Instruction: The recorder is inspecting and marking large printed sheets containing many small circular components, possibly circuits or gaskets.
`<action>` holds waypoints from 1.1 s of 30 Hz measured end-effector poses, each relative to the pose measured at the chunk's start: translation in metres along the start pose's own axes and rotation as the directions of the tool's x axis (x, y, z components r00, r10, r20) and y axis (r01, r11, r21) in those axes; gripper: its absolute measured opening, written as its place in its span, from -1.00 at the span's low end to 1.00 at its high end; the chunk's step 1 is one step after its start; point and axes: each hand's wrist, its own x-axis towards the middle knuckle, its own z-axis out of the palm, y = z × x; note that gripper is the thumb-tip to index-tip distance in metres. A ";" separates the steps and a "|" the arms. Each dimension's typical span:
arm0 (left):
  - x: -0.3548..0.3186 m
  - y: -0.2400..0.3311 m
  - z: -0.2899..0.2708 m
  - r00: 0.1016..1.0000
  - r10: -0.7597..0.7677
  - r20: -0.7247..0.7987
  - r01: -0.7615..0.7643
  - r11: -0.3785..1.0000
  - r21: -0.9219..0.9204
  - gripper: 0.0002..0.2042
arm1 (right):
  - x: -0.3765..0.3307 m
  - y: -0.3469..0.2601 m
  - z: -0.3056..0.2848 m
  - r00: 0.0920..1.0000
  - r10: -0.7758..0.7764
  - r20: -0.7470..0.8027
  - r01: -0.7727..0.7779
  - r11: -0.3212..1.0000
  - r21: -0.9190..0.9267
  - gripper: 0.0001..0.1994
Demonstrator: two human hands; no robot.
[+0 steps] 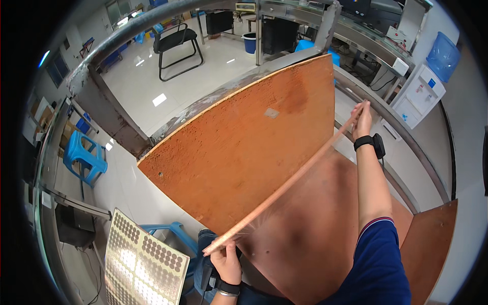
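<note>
Bright, even indoor light fills the fisheye view, with ceiling lamps glaring off the pale floor [168,86] and the perforated metal sheet [142,262]. A soft shadow falls across the lower board [305,239] (its near end slightly blurred). Straight edges bow toward the black rim.

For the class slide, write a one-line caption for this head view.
Both hands, left hand and right hand, tilt an orange-brown board up by its edge.

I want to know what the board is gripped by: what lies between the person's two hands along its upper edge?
In the head view, only the thin edge of the tilted orange-brown wooden board runs bare between the left hand and the right hand, which grip its two ends.
</note>
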 end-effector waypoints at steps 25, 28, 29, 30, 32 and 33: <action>0.009 0.056 0.032 0.845 0.427 0.323 -0.510 0.825 0.245 -0.74 | 0.077 0.022 -0.049 0.988 -0.054 0.145 0.034 0.989 0.142 -0.64; 0.012 0.069 0.048 0.757 0.563 0.330 -0.628 0.768 0.129 -0.80 | 0.113 0.031 -0.101 0.835 -0.097 0.541 -0.090 0.947 0.309 -0.65; 0.008 0.069 0.051 0.761 0.564 0.322 -0.625 0.771 0.126 -0.80 | 0.114 0.033 -0.108 0.811 -0.093 0.578 -0.163 0.912 0.376 -0.67; 0.003 0.073 0.053 0.747 0.579 0.325 -0.637 0.763 0.106 -0.79 | 0.109 0.036 -0.107 0.804 -0.091 0.587 -0.175 0.908 0.380 -0.67; -0.014 0.065 0.050 0.733 0.576 0.361 -0.656 0.741 0.148 -0.76 | 0.089 0.064 -0.097 0.837 -0.007 0.547 -0.259 0.876 0.407 -0.69; -0.011 0.063 0.048 0.728 0.580 0.366 -0.651 0.753 0.100 -0.77 | 0.107 0.045 -0.105 0.788 -0.064 0.612 -0.216 0.903 0.372 -0.71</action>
